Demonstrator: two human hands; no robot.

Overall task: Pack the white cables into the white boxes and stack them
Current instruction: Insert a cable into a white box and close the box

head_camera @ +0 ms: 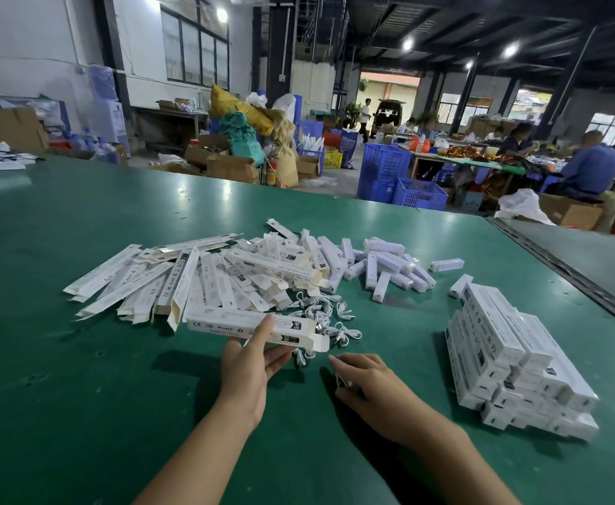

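Observation:
My left hand (251, 362) holds a long white box (251, 325) between thumb and fingers, its open flap end pointing right. My right hand (367, 384) is curled over a small white cable (343, 381) close to the table, just right of the box's open end. A tangle of white cables (329, 315) lies beyond both hands. Behind it spreads a heap of flat, unfilled white boxes (189, 282). A neat stack of packed white boxes (517, 362) stands at the right.
Small white devices (389, 266) lie scattered beyond the cables on the green table (80, 359). A seam and a second table (590, 256) run along the right. Blue crates (386, 169) and seated workers fill the background.

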